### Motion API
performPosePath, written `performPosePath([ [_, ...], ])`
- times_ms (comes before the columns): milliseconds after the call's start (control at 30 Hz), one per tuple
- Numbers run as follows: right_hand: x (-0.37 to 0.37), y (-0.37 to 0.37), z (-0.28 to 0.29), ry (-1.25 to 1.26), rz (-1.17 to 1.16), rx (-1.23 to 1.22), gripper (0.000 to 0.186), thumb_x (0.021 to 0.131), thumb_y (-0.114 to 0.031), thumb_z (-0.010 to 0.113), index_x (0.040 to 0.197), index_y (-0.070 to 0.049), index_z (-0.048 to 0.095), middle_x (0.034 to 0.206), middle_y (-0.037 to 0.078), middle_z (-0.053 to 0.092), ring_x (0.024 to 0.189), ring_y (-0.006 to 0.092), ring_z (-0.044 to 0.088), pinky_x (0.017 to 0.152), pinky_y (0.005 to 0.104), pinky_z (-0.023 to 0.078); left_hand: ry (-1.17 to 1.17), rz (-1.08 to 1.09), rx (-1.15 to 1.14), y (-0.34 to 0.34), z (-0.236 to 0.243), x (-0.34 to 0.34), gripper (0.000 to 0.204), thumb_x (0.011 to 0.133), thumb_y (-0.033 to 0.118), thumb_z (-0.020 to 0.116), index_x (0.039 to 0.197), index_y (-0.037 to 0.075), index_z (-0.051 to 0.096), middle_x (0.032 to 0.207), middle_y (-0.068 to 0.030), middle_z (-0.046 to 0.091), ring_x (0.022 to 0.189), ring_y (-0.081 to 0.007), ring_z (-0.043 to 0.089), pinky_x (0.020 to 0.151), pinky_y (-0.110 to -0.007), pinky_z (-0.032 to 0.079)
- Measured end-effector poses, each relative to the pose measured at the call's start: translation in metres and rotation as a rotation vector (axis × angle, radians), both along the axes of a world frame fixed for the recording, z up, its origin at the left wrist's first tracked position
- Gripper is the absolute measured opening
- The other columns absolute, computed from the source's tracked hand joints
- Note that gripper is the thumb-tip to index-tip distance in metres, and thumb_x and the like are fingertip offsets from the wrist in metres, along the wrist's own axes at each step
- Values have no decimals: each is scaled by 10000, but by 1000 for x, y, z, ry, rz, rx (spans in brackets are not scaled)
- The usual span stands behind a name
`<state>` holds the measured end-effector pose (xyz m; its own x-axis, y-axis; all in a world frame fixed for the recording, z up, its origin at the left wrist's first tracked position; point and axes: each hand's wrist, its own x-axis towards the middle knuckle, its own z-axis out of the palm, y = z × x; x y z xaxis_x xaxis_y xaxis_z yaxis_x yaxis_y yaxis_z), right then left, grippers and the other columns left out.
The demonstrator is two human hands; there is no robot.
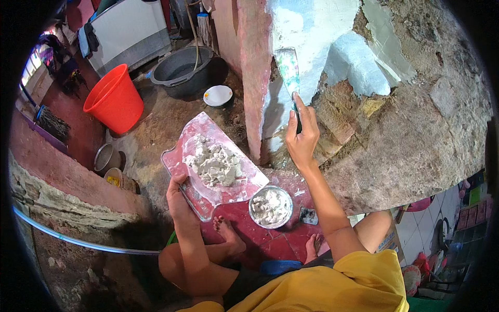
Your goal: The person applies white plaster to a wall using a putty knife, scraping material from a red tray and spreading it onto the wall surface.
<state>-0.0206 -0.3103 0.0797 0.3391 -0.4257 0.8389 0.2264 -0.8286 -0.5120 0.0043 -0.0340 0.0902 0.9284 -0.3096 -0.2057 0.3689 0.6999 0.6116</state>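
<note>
My left hand (178,193) grips the near left edge of a pinkish-red board (241,166) smeared with white. On that board lies a heap of lumpy off-white paste (214,160). My right hand (303,136) is closed around the handle of a putty knife (289,70), its blade pointing away from me against the wall (312,31). White and pale blue coating covers part of this wall, with rough brown patches beside it. A round tin (271,207) of the same whitish paste stands on the red floor below the board's right corner.
An orange-red bucket (115,100), a black basin (182,72) and a white plate (218,95) stand beyond the board. At left are a metal bowl (106,158) and a bluish hose (86,240). A small dark square object (308,216) lies beside the tin.
</note>
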Motion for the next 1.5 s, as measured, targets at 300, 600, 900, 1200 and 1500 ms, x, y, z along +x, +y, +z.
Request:
performPosePath([
  [300, 8, 6, -14, 36, 45, -47, 428, 834, 43, 536, 1252, -51, 539, 833, 126, 548, 697, 223, 547, 628, 318, 454, 38, -48, -49, -7, -1, 5, 412, 813, 114, 469, 1188, -56, 482, 1104, -192, 596, 970, -320, 613, 890, -450, 494],
  [600, 5, 8, 4, -16, 92, 62, 366, 876, -16, 513, 1242, -23, 536, 821, 134, 543, 686, 215, 525, 628, 314, 443, 36, -47, -6, -13, 4, 0, 405, 803, 112, 468, 1174, -48, 495, 1094, -169, 604, 966, -294, 619, 885, -420, 504],
  [900, 10, 25, -3, -12, 198, 25, 339, 895, -43, 499, 1228, 9, 532, 855, 166, 563, 744, 250, 565, 669, 325, 454, 39, -53, -23, -8, 2, 1, 392, 811, 105, 462, 1174, -40, 499, 1087, -167, 609, 949, -295, 625, 866, -416, 510],
  [1200, 13, 20, 8, -21, 122, 16, 353, 882, -18, 500, 1233, 17, 522, 845, 172, 552, 717, 253, 545, 642, 332, 443, 29, -59, -7, -12, 3, -1, 418, 803, 120, 452, 1188, -39, 488, 1131, -172, 587, 1020, -299, 595, 923, -434, 478],
  [1500, 9, 20, -1, -53, 139, -22, 371, 869, -18, 512, 1238, 10, 522, 814, 162, 540, 665, 252, 524, 613, 336, 441, 58, -54, -12, -11, 1, 2, 417, 804, 126, 449, 1183, -43, 490, 1119, -176, 591, 1003, -305, 603, 914, -432, 485],
])
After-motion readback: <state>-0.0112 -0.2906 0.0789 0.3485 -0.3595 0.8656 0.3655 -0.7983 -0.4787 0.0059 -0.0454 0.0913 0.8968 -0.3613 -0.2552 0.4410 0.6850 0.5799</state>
